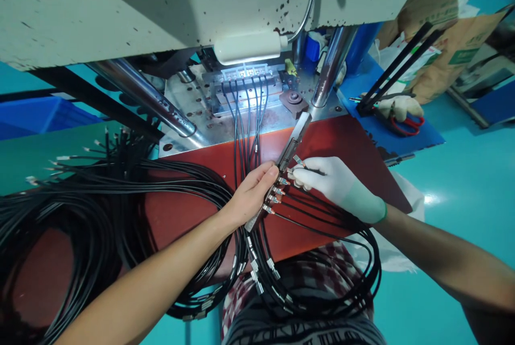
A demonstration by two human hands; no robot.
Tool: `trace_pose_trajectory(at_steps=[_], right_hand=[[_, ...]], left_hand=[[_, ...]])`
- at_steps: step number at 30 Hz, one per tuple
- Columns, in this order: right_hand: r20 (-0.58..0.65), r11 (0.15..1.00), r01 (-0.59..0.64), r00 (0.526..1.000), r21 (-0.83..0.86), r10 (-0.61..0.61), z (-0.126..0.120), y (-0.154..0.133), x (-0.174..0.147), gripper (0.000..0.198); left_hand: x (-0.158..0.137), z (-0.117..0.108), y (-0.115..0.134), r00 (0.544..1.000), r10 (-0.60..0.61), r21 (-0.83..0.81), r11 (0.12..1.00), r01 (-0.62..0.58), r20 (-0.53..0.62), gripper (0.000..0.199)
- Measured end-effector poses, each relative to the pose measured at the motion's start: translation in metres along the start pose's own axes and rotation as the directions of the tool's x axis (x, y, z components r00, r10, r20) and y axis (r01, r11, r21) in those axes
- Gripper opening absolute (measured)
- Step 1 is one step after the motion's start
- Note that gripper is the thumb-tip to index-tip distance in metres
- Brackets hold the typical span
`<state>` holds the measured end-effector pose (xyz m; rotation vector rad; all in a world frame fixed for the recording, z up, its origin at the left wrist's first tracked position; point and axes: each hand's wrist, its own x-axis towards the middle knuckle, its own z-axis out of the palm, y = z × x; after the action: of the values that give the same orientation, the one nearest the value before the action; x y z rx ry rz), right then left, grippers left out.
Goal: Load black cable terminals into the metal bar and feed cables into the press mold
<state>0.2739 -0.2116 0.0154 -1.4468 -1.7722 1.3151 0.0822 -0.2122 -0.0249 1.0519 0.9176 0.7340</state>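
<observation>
Left hand (256, 188) gripping bar (295, 137), gloved right hand (326, 180) seemingly pinching cable end (298, 160) just beside it. Cables (376, 262) drooping below right hand could snag imo, tugging plugs (275, 199) by left hand crooked.

blue bin (44, 114): left | red-handled scissors (419, 125): on blue board (428, 138), right | brown paper bag (469, 47): upper right

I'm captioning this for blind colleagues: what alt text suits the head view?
A bare left hand holds a metal bar with cable connectors along its edge while a gloved right hand holds a cable end beside it. Behind, black cables run into a lit machine fixture; more cables lie coiled at left.
</observation>
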Motion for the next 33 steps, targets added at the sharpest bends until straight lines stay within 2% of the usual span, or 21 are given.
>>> trace_pose_trajectory(at_steps=[3, 7, 13, 15, 17, 20, 23, 26, 29, 33], right_hand=[[-0.111, 0.99, 0.032, 0.993, -0.136, -0.047, 0.004, -0.002, 0.0, 0.037], [-0.136, 0.987, 0.032, 0.989, -0.158, -0.054, 0.006, -0.003, 0.001, 0.038], [-0.131, 0.99, 0.051, 0.989, -0.128, -0.067, 0.006, -0.005, 0.0, 0.038], [-0.095, 0.997, 0.043, 0.994, -0.067, -0.05, 0.004, -0.005, -0.001, 0.037], [-0.038, 0.998, -0.019, 0.999, 0.066, 0.021, 0.001, -0.004, -0.001, 0.038], [0.0, 0.953, -0.118, 0.992, 0.278, 0.123, -0.007, 0.002, -0.003, 0.04], [-0.018, 0.913, -0.082, 0.995, 0.4, 0.097, -0.014, 0.011, -0.007, 0.043], [-0.03, 0.893, -0.047, 0.997, 0.448, 0.067, -0.02, 0.022, -0.012, 0.046], [-0.061, 0.921, -0.056, 0.994, 0.385, 0.086, -0.02, 0.025, -0.015, 0.039], [-0.16, 0.999, -0.019, 0.987, 0.042, 0.025, -0.011, 0.012, -0.013, 0.029]], left_hand=[[0.0, 0.0, 0.001, 1.0, -0.01, -0.004, 1.0, 0.01, -0.002, 0.042], [-0.001, 0.0, 0.002, 1.0, 0.009, 0.013, 1.0, -0.009, 0.014, 0.041], [-0.001, 0.001, 0.001, 0.993, 0.119, 0.298, 0.948, -0.115, 0.003, 0.038], [0.0, 0.002, 0.0, 0.988, 0.151, 0.343, 0.929, -0.138, -0.011, 0.037], [0.0, 0.002, 0.0, 0.989, 0.149, 0.334, 0.932, -0.14, 0.0, 0.037], [0.0, 0.001, 0.001, 0.993, 0.12, 0.282, 0.952, -0.12, 0.018, 0.038], [0.0, 0.001, 0.002, 0.996, 0.083, 0.223, 0.971, -0.085, 0.021, 0.038], [0.0, 0.0, 0.001, 0.998, 0.054, 0.184, 0.981, -0.058, 0.029, 0.038], [0.0, -0.001, -0.001, 0.998, 0.04, 0.159, 0.986, -0.046, 0.041, 0.038], [0.0, -0.001, -0.002, 0.998, 0.041, 0.167, 0.985, -0.049, 0.052, 0.038]])
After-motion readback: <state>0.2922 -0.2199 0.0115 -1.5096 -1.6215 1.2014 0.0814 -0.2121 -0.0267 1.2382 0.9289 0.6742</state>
